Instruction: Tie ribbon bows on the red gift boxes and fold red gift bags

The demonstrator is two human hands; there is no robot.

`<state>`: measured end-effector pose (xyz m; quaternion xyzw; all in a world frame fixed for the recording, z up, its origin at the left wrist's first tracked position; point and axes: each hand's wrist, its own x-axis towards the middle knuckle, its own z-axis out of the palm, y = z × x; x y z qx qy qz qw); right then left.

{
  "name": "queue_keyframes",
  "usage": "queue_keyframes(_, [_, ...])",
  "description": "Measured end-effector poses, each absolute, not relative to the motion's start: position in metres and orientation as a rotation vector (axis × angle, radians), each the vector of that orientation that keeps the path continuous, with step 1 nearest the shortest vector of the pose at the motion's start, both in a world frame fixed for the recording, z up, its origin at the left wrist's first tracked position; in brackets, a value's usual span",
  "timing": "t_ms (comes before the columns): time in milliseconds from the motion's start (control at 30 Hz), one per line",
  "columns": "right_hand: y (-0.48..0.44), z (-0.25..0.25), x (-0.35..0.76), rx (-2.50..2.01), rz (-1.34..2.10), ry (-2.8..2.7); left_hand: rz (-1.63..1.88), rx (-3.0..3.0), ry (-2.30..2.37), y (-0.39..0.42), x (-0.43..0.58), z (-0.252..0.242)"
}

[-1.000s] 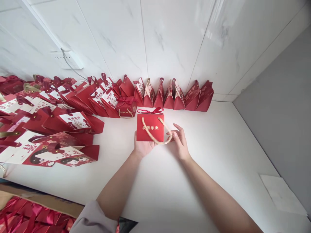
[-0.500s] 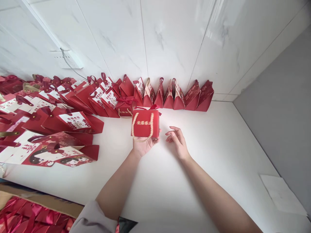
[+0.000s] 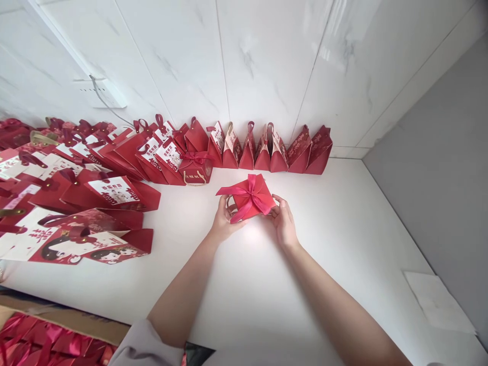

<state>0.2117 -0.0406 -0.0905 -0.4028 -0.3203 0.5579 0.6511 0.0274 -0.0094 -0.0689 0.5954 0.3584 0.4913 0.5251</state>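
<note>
A small red gift box (image 3: 263,190) with a pink-red ribbon bow on top is held between both hands above the white table. My left hand (image 3: 225,219) grips its left side, fingers partly hidden beneath the box and by a ribbon tail. At the box's right side, my right hand (image 3: 284,219) has its fingers curled against the edge. The top of the box faces me. A similar dark red box (image 3: 195,168) with a bow and a rope handle stands behind, to the left.
Several red gift boxes (image 3: 319,150) with loop handles line the wall. Many more boxes (image 3: 114,193) crowd the table's left. An open carton (image 3: 68,317) of red ribboned boxes sits at lower left. White paper (image 3: 438,300) lies at right, beside a grey panel (image 3: 438,137).
The gift box has turned so that its bowed top shows instead of its lettered, rope-handled side, and it has moved slightly right. My right hand, apart from it before, now holds it.
</note>
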Motion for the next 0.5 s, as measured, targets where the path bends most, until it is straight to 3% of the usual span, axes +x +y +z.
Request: queue_keyframes(500, [-0.041, -0.086, 0.213, -0.957, 1.259, -0.780, 1.325, 1.717, 1.158, -0.019, 0.036, -0.065])
